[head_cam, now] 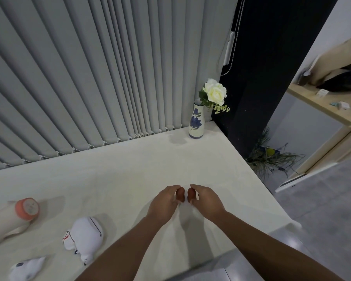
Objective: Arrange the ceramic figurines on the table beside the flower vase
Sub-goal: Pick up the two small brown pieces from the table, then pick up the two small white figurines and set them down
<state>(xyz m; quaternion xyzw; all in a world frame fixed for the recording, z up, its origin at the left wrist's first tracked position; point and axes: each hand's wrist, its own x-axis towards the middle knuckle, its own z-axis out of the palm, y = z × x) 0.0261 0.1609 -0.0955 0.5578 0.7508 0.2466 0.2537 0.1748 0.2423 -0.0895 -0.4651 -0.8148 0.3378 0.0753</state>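
Observation:
A white vase with blue flowers (pixel 196 122) holds white roses (pixel 215 91) at the table's far right corner. In the middle of the table my left hand (pixel 164 201) and my right hand (pixel 207 199) sit side by side, each curled around a small reddish-brown rounded figurine (pixel 180 194) (pixel 191 195) resting on the tabletop. At the near left, a white cat figurine (pixel 85 238) lies on its side. A small white and blue figurine (pixel 26 268) lies close to the front edge. A long cream figurine with an orange head (pixel 26 208) lies at the far left.
Grey vertical blinds (pixel 89 78) run along the back edge of the pale table (pixel 130 169). A black pillar (pixel 261 67) stands behind the vase. The table's right edge drops to a grey floor with a plant (pixel 270 159) and a wooden counter (pixel 322 106).

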